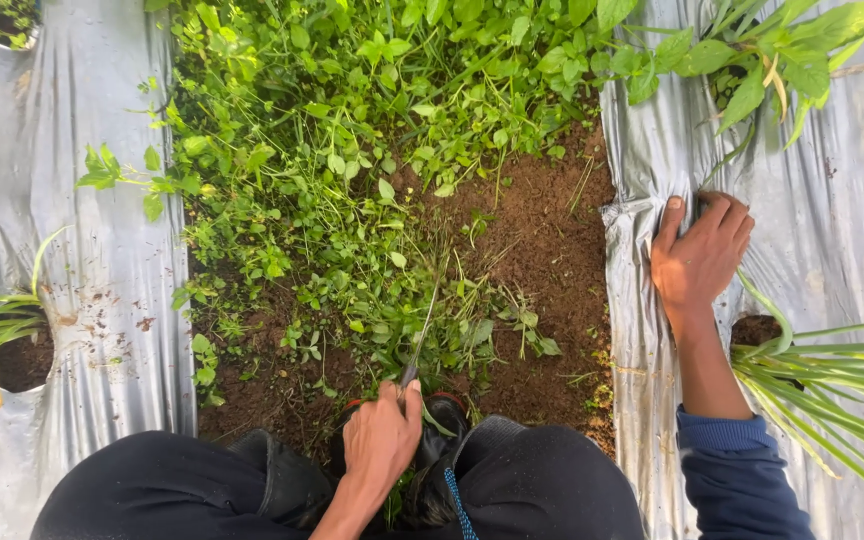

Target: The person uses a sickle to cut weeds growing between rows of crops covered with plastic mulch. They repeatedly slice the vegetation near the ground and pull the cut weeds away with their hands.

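Two bare hands are at work in a furrow between two sheets of silver plastic mulch (102,300); the left hand (380,440), low in the frame between the knees, is clenched around the handle of one thin-bladed knife (422,340); the blade's long axis runs almost straight away from the person, tilted slightly right, its tip pointing into the weeds (352,180) that cover the left and far part of the brown soil (552,260); the right hand (697,255) lies flat, fingers spread and grasping nothing, on the crumpled edge of the right-hand sheet; one long-leaved plant (832,375) grows from a hole just beside that forearm; a second stands at the far left.
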